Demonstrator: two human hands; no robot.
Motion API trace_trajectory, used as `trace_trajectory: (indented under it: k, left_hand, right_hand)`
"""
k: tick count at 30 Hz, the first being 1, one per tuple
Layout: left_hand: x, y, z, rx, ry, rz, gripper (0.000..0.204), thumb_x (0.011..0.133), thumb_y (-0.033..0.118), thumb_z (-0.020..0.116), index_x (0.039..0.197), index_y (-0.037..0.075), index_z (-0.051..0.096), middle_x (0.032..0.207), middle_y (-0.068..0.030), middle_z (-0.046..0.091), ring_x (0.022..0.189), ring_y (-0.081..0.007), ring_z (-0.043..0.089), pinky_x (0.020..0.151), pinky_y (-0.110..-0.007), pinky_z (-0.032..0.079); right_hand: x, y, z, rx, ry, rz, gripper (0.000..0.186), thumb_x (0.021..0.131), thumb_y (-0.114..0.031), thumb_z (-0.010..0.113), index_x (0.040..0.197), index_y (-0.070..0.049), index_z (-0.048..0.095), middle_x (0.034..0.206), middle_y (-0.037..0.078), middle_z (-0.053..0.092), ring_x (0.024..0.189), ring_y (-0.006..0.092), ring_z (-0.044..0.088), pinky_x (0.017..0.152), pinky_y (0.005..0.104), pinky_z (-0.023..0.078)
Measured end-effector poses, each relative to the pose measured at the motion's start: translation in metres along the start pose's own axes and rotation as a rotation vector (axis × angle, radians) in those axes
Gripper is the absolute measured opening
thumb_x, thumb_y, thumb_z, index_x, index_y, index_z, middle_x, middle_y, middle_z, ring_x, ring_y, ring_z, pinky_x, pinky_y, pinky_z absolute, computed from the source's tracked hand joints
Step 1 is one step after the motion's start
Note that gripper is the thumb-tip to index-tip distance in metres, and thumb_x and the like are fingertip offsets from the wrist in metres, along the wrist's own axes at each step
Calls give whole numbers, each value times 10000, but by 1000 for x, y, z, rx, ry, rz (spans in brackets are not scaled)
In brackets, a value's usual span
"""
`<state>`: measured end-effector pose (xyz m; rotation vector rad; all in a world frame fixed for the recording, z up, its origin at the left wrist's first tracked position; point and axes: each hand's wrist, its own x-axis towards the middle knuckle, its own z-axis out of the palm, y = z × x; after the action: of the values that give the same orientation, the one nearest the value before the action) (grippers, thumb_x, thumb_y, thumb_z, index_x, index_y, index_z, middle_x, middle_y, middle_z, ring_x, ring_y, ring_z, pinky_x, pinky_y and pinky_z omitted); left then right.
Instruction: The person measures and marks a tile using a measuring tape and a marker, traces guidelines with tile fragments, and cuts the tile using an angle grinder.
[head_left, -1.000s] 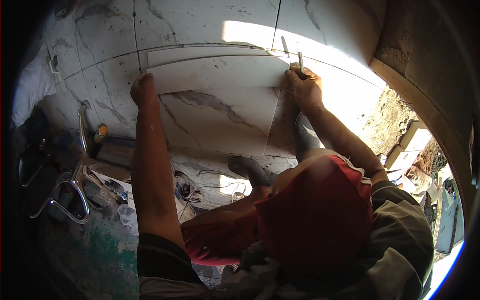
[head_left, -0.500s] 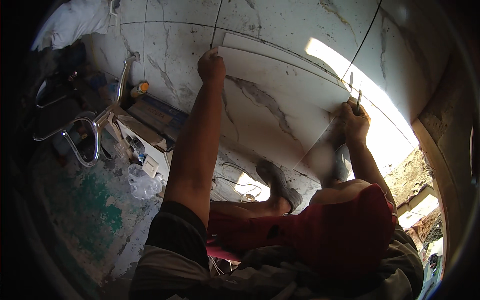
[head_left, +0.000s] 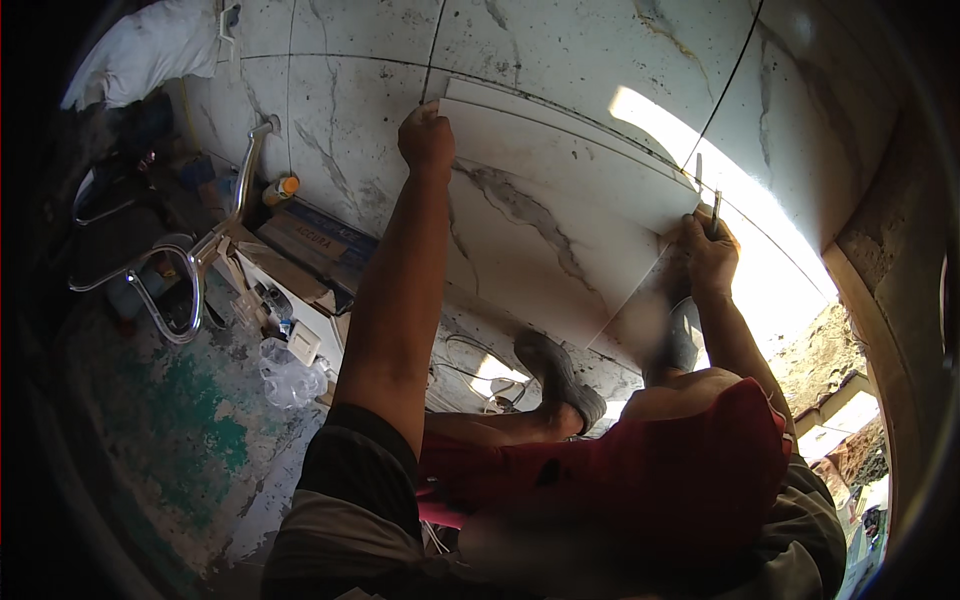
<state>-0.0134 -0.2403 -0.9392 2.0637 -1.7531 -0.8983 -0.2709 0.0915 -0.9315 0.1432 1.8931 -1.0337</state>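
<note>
My left hand [head_left: 428,140] grips the upper left corner of a white flat strip [head_left: 550,160], fingers closed around its edge. My right hand [head_left: 710,245] is closed at the strip's right end, with a slim metal-looking tool [head_left: 716,210] upright in it. The strip lies across the upper part of a grey-veined marble-look tile [head_left: 520,250]. A narrower white piece [head_left: 485,97] shows behind the strip, near the tiled wall [head_left: 550,50]. My booted feet [head_left: 550,370] are below the tile.
At the left are a bent chrome frame [head_left: 195,265], a white sack [head_left: 140,55], a yellow-capped bottle [head_left: 283,187], a long cardboard box [head_left: 305,240], plastic bags [head_left: 290,375] and cords. A wooden edge [head_left: 850,300] and sunlit rubble [head_left: 820,340] lie at the right.
Since a second ago the view has swung, so my hands and the strip appear further right and more slanted, showing more floor at left. Both grips look the same.
</note>
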Motion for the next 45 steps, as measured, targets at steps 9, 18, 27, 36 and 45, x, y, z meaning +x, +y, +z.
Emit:
trace_trajectory:
  k: [9,18,27,36,45]
  left_hand:
    - [6,-4,-1,92,39,21,337,749,80,536,1030,5,707,913,-107,702,832,-197,656,789,-304,491]
    - [-5,19,-7,206,20,-18,357,747,97,529,1052,24,699,1061,-178,689,1011,-315,657,912,-388,489]
    - [1,7,-1,223,-144,61,394,757,123,534,1106,29,690,1078,-179,691,1044,-294,654,931,-352,475]
    - [-13,28,-11,18,-333,-75,556,825,201,691,1298,-42,527,1268,-165,548,1154,-236,530,990,-330,401]
    - [-2,15,-17,72,-228,17,468,800,163,696,1197,-60,587,1161,-134,615,1032,-213,596,906,-319,461]
  right_hand:
    - [-1,1,2,26,-23,12,175,910,-80,645,1056,13,674,854,19,683,738,72,604,683,217,480]
    - [4,11,4,28,-14,-29,187,921,-78,628,1074,21,665,843,25,685,723,75,612,669,211,486]
    - [-5,-11,0,133,22,152,185,906,-80,645,1060,19,672,828,29,683,716,82,608,664,225,486]
    - [2,2,-6,61,-31,47,148,898,-68,649,1021,8,682,843,28,687,753,78,596,703,233,482]
    - [-3,1,1,107,-24,68,157,910,-84,641,1031,11,671,819,25,685,753,76,593,714,230,476]
